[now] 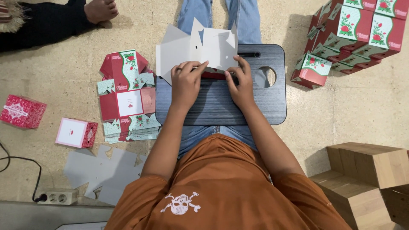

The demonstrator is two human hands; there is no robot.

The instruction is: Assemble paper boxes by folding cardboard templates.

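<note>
A flat die-cut cardboard box blank (200,47) lies grey side up across the far edge of a black lap tray (221,106). My left hand (186,81) presses down on its near edge with a ring on one finger. My right hand (239,83) grips the same near edge, where a strip of the red printed side (213,76) shows between both hands. Both hands are touching the blank, about a hand's width apart.
A stack of unfolded red and green flowered blanks (128,96) lies left of the tray. Finished boxes (353,30) are piled at the top right. Small boxes (76,133) (22,111), grey blanks (102,172), a power strip (56,196), wooden blocks (370,166) and another person's foot (100,9) surround me.
</note>
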